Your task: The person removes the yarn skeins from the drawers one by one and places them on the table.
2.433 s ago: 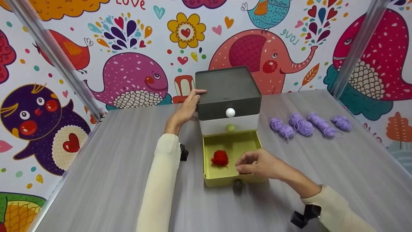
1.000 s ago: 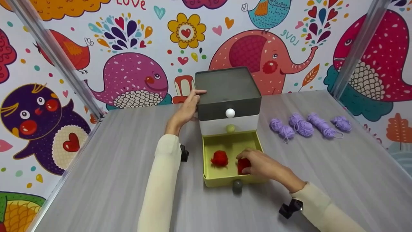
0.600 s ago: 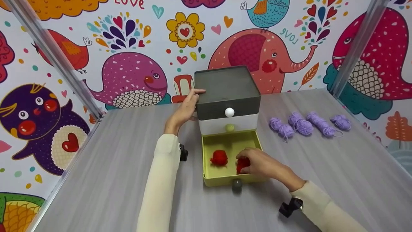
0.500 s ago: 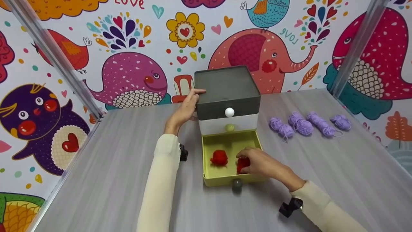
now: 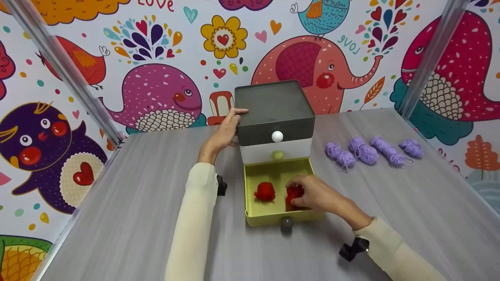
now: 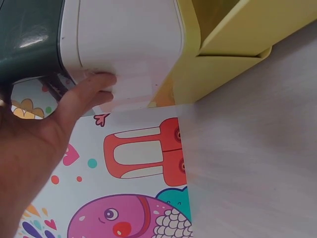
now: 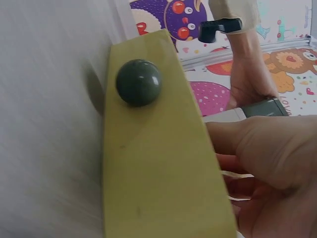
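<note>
A small drawer unit has a dark grey top, a white middle tier and a pulled-out yellow drawer at the bottom. My left hand rests against its left side, one finger straight on the top; in the left wrist view the thumb touches the white side. My right hand reaches into the drawer's right part, thumb and fingers around a red yarn bundle, partly hidden by the hand. Another red yarn bundle lies left of it in the drawer.
Several purple yarn skeins lie in a row on the grey table right of the unit. A dark round knob sticks out from the drawer front. A patterned wall stands close behind.
My right hand was curled over the drawer with no red showing, then came down around the red yarn bundle. The bundle has since shifted slightly upward in view. My left hand stays put.
</note>
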Motion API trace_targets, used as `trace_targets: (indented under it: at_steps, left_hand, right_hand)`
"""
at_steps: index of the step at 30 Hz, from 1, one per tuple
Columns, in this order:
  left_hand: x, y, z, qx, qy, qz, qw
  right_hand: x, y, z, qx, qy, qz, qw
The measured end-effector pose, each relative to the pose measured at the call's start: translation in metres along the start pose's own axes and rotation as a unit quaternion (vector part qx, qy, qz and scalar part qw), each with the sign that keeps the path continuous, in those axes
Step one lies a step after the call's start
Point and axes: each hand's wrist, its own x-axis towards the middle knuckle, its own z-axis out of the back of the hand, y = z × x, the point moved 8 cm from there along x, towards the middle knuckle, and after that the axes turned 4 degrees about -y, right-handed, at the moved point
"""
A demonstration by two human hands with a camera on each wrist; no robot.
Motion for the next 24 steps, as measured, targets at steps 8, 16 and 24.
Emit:
trace_targets:
  at_steps: [8, 16, 24]
  left_hand:
    - [-0.003, -0.001, 0.002, -0.007, -0.002, -0.001, 1.0000]
    - [-0.002, 0.000, 0.002, -0.006, -0.006, -0.006, 0.9999]
    - [-0.001, -0.001, 0.001, -0.001, -0.007, -0.005, 1.0000]
  right_hand:
    - [0.000, -0.002, 0.026, 0.022, -0.020, -0.013, 0.999]
    - [-0.004, -0.010, 0.053, 0.022, -0.037, -0.042, 0.998]
    - [-0.007, -0.022, 0.070, -0.014, -0.061, -0.053, 0.997]
